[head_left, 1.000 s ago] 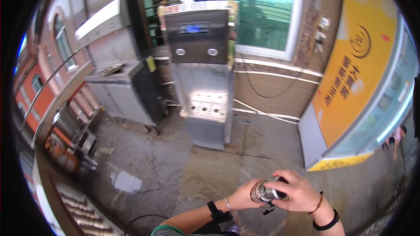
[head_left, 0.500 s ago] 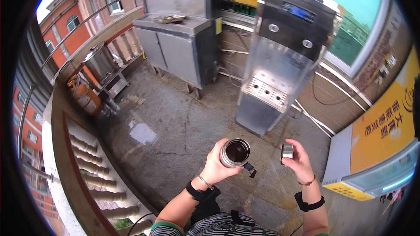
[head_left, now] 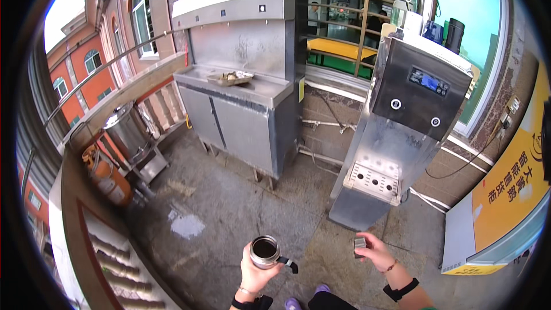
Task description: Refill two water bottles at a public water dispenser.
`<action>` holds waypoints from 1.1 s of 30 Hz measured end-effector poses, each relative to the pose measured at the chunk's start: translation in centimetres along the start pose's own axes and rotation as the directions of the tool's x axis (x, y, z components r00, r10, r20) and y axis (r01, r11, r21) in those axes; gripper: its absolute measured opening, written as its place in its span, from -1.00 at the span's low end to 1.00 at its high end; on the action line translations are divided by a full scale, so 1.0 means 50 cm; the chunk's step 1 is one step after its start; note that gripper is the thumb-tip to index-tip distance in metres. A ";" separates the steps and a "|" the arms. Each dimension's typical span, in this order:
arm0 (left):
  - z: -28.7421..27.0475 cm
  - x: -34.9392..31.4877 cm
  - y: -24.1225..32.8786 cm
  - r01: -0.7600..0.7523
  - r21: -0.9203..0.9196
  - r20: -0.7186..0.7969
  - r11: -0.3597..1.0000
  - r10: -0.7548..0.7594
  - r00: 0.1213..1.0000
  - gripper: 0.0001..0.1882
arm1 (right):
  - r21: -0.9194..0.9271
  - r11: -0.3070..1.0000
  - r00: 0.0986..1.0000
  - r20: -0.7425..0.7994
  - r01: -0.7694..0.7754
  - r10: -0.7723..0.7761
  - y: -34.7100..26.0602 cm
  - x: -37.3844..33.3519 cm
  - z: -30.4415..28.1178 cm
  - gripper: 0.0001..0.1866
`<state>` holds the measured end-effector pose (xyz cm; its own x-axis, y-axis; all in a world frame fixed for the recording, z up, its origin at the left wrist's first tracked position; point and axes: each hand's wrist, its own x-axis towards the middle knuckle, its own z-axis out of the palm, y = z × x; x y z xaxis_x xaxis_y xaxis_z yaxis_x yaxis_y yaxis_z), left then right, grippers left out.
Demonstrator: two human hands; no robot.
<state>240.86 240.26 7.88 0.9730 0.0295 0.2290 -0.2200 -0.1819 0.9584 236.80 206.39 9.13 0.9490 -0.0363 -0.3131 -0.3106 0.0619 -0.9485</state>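
Note:
My left hand (head_left: 252,278) is closed around a steel vacuum flask (head_left: 266,259), upright and without its lid. Its round mouth faces up and the inside looks dark; a short black strap (head_left: 288,263) sticks out at its right side. Off to the right, my right hand (head_left: 379,254) grips a small silver lid (head_left: 359,247) between thumb and fingers, apart from the flask. Ahead of both hands stands a tall steel water dispenser (head_left: 422,103) with a perforated drip tray (head_left: 374,182).
Several bottles and flasks (head_left: 427,3) stand on the dispenser. Left of it is a steel wash station (head_left: 241,123) with a metal tray (head_left: 229,78). An orange gas cylinder (head_left: 109,181) and steel pot (head_left: 129,132) sit by the balustrade (head_left: 109,267). A yellow cabinet (head_left: 496,189) is at right.
The view has tilted up, so both hands appear lower and the dispenser's top and purple shoes now show. Each hand keeps its hold on the flask and the lid.

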 end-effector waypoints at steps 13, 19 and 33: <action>-0.106 0.295 -0.063 0.043 -0.054 -0.219 0.998 -0.054 0.974 -0.32 | 0.117 0.992 0.990 0.137 -0.043 0.027 -0.085 0.364 0.039 -0.52; -0.163 0.420 -0.103 0.034 -0.179 -0.284 0.983 -0.084 0.955 -0.30 | 0.141 0.990 0.970 0.245 -0.033 -0.002 -0.168 0.513 0.102 -0.53; -0.328 0.910 -0.198 -0.025 -0.108 0.100 0.994 0.036 0.994 -0.33 | 0.175 0.985 1.000 -0.015 0.000 0.003 -0.225 0.679 0.364 -0.53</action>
<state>286.18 259.52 11.59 0.9666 -0.0753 0.2448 -0.2503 -0.0752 0.9652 273.52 222.60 10.05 0.9473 -0.0509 -0.3162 -0.2963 0.2353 -0.9257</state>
